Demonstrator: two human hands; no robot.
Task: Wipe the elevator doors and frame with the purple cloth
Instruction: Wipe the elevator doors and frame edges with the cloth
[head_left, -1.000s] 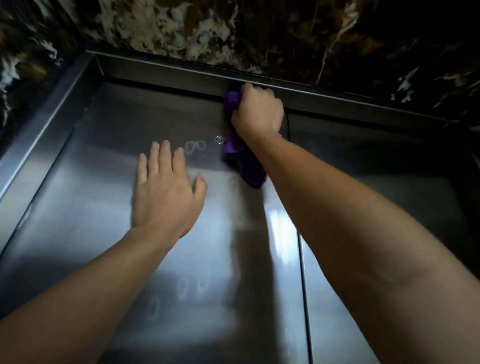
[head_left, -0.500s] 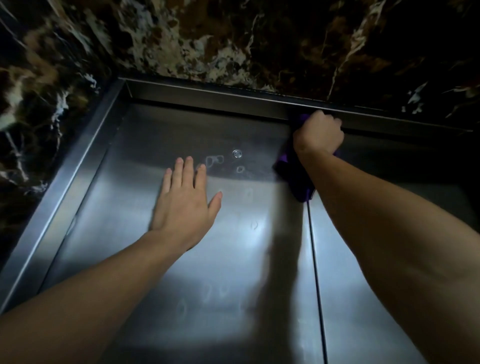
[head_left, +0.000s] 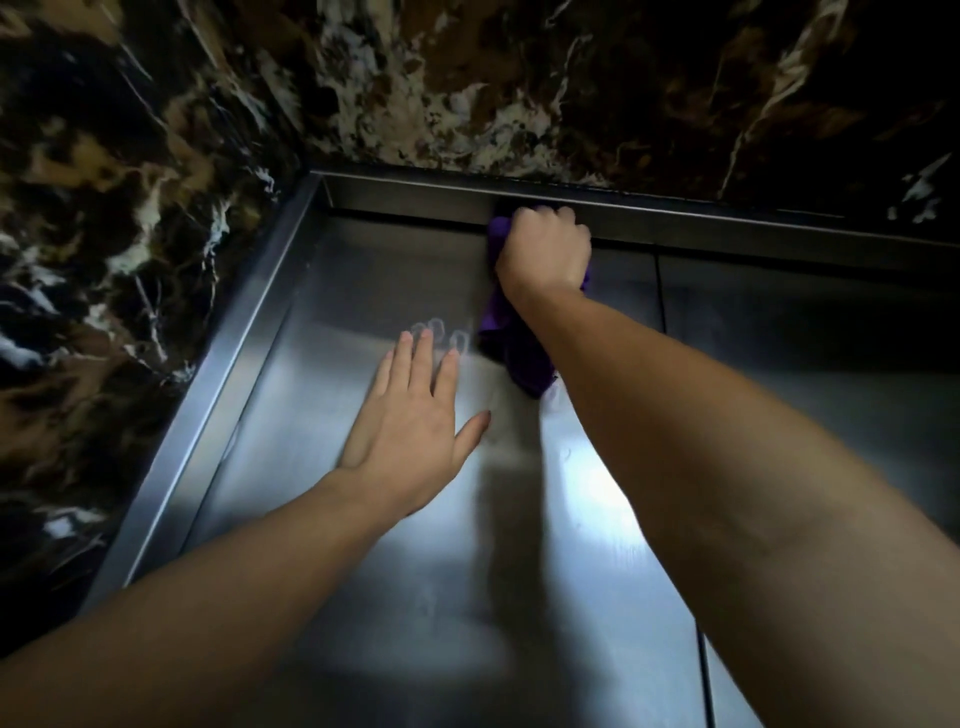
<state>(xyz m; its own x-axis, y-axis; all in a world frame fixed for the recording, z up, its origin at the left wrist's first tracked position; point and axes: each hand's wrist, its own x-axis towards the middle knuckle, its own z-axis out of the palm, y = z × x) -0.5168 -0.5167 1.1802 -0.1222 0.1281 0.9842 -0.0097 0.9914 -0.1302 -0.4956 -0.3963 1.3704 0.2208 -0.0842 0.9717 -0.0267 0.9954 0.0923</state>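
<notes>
The brushed steel elevator doors (head_left: 374, 275) fill the middle of the view, with the seam (head_left: 661, 291) between them right of centre. A steel frame (head_left: 415, 193) runs along the top and down the left side. My right hand (head_left: 545, 249) is shut on the purple cloth (head_left: 511, 348) and presses it against the top frame where it meets the left door. The cloth's loose end hangs below my wrist. My left hand (head_left: 415, 415) lies flat on the left door, fingers spread, holding nothing. Faint fingerprint marks (head_left: 436, 332) show just above its fingertips.
Dark brown and white marble wall (head_left: 519, 78) surrounds the frame above and on the left (head_left: 104, 260). The right door (head_left: 805, 322) lies in shadow. A bright reflection (head_left: 587, 493) sits on the left door between my forearms.
My right hand with the cloth slid right along the top frame to the door seam, then back left over the left door. My left hand stayed flat on the door. The view shifted.
</notes>
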